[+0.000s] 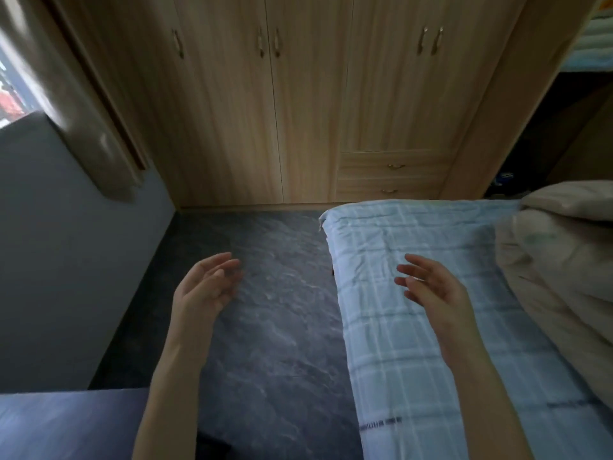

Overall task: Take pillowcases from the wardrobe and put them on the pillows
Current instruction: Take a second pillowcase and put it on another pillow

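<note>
A light wooden wardrobe [298, 104] fills the far wall, all its doors closed, with two small drawers [394, 177] low on the right. My left hand [205, 287] hovers over the dark floor, fingers relaxed and empty. Over the bed's blue checked sheet [398, 343] my right hand [431, 287] floats palm inward, fingers loosely spread, holding nothing. A cream bundle of bedding [560, 260] lies on the bed's right side; I cannot tell whether it is a pillow or a duvet. No pillowcase is in sight.
Dark marbled floor [265, 310] runs between me and the wardrobe. A grey wall [66, 260] and a window with a rolled curtain [79, 104] stand at left. An open shelf with folded linen [597, 38] shows at top right. A blue surface [66, 423] sits at lower left.
</note>
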A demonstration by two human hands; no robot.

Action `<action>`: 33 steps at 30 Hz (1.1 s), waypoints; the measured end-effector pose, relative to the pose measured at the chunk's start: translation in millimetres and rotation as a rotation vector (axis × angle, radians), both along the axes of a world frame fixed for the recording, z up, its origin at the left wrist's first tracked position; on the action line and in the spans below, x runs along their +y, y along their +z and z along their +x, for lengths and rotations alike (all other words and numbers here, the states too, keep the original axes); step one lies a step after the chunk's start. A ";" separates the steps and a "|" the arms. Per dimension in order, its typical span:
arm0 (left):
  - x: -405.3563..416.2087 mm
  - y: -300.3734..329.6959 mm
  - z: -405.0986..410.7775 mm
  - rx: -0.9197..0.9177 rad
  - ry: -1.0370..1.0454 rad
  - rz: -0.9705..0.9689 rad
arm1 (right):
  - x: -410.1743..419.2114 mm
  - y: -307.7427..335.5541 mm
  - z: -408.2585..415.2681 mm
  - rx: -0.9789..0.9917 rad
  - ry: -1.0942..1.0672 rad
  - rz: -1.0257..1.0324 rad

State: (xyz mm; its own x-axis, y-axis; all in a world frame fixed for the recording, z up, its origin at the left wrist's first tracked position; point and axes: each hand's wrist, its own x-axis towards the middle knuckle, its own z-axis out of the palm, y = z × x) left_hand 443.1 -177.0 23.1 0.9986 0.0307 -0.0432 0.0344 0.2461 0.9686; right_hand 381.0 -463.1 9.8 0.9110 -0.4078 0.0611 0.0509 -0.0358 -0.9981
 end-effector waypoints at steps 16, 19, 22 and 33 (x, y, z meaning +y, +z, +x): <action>-12.8 -23.0 297.1 0.062 0.001 -0.015 | 13.5 -11.8 299.5 0.044 -0.018 0.027; -14.5 -12.0 365.4 0.039 -0.044 -0.014 | 22.9 -3.6 364.2 0.035 -0.033 0.002; -19.8 -1.2 427.1 0.012 -0.094 -0.026 | 30.6 4.8 419.6 -0.014 -0.039 -0.006; -76.5 -15.0 605.5 0.102 -0.248 -0.015 | -21.0 -17.2 579.9 0.046 -0.162 0.000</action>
